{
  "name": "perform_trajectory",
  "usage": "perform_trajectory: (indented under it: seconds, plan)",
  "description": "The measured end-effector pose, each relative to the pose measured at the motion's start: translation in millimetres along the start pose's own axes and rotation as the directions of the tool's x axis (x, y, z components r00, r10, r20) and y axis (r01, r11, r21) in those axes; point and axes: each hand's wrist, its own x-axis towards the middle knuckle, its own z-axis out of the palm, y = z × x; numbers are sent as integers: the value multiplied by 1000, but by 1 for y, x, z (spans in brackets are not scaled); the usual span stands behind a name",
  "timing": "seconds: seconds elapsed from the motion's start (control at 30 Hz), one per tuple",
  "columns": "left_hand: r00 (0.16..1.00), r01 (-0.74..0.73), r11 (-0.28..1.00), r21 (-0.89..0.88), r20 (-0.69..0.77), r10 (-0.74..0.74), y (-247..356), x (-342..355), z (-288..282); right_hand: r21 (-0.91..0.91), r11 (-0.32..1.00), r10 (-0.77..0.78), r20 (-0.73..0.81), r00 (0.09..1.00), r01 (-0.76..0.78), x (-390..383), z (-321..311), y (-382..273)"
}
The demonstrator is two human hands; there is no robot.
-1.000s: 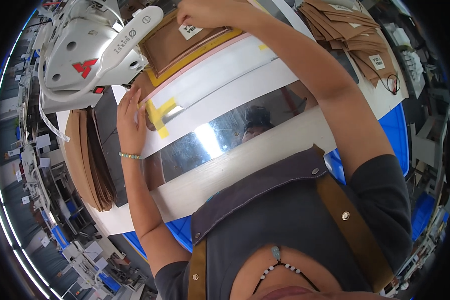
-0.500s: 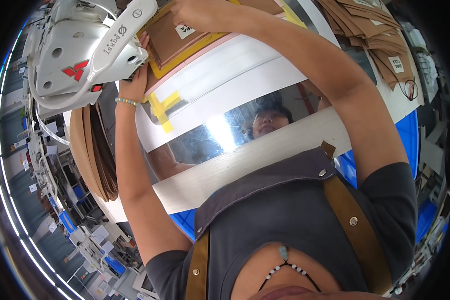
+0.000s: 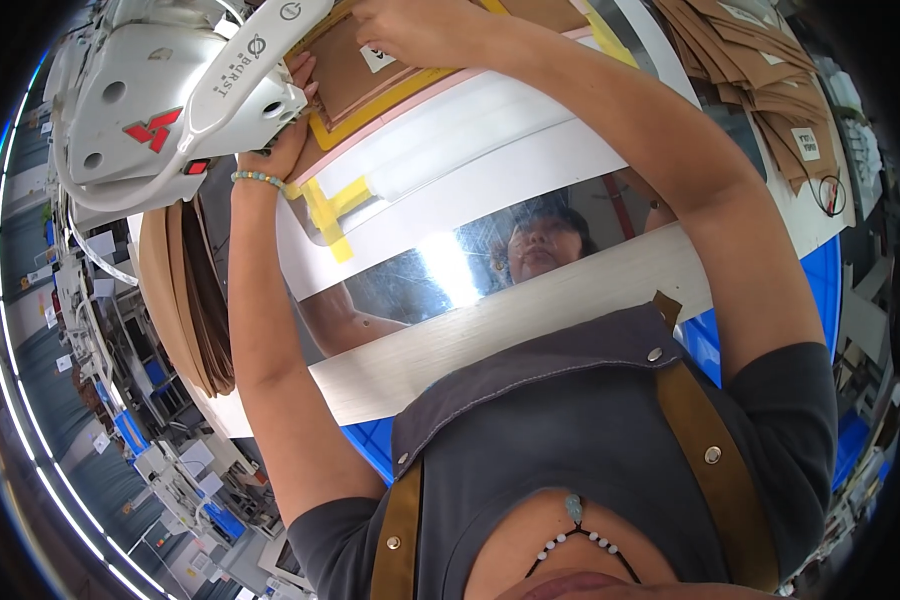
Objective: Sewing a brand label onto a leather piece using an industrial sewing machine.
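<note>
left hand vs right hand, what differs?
The left hand is partly hidden by the white machine head; the right hand isn't. The left hand has a beaded bracelet at the wrist; the right hand shows none. The left hand is near the yellow frame; the right hand is by the white label. Both are bare.

the left forearm (image 3: 260, 270) extends forward, the left hand (image 3: 284, 148) partly hidden, with fingertips (image 3: 301, 72) showing beyond. the right arm (image 3: 670, 150) bends at the elbow and slants inward, the right hand (image 3: 405, 30) palm-down, fingers (image 3: 372, 28) curled.
</note>
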Motion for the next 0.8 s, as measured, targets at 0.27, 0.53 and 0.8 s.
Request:
perform_trajectory:
  seconds: [0.27, 0.53, 0.8]
  plan:
    - [978, 200, 803, -562, 67, -196, -2, -13, 2, 298, 955, -26, 45, 999, 12, -3, 4, -22]
    - [1000, 10, 983, -182, 2, -10, -6, -2, -4, 280, 959, -69, 56, 996, 51, -2, 7, -25]
    - [999, 20, 994, -107, 33, -17, -22, -6, 17, 246, 968, -96, 160, 982, 55, -5, 7, -29]
